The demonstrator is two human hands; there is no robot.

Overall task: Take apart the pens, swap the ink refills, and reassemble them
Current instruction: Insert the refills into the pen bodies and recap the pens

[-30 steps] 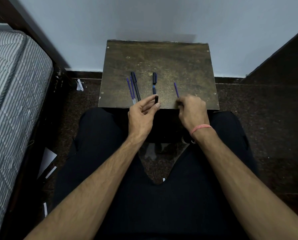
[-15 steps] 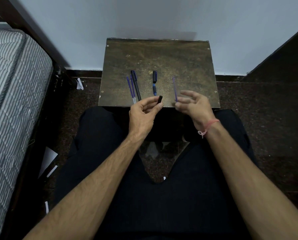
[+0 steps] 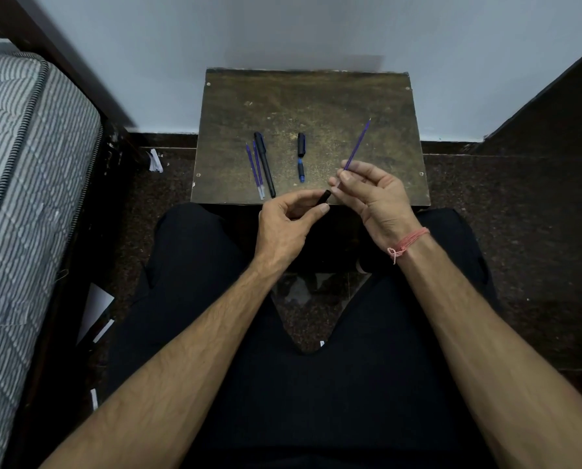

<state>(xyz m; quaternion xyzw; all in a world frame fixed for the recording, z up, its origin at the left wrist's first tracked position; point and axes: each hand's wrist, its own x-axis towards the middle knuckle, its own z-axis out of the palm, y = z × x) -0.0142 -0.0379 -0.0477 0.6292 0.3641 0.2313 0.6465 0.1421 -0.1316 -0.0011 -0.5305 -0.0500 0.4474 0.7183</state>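
My left hand (image 3: 288, 220) grips a black pen barrel (image 3: 324, 198) at the table's near edge, its open end pointing right. My right hand (image 3: 374, 194) pinches a thin purple ink refill (image 3: 357, 147) near its lower end, the tip slanting up and to the right above the table. The refill's lower end is close to the barrel's mouth. On the small worn table (image 3: 316, 106) lie two more purple refills (image 3: 255, 167), a black pen (image 3: 265, 164) beside them, and a black cap with a blue tip piece (image 3: 301, 157) in the middle.
A striped mattress (image 3: 22, 198) on a dark bed frame stands at the left. A pale wall rises behind the table, and a dark panel (image 3: 553, 106) closes the right side. My legs in dark trousers fill the lower view; paper scraps (image 3: 96, 309) lie on the floor.
My right hand picked the purple refill off the table, turned palm up and swung it toward the barrel. My left hand kept the barrel and shifted slightly right.
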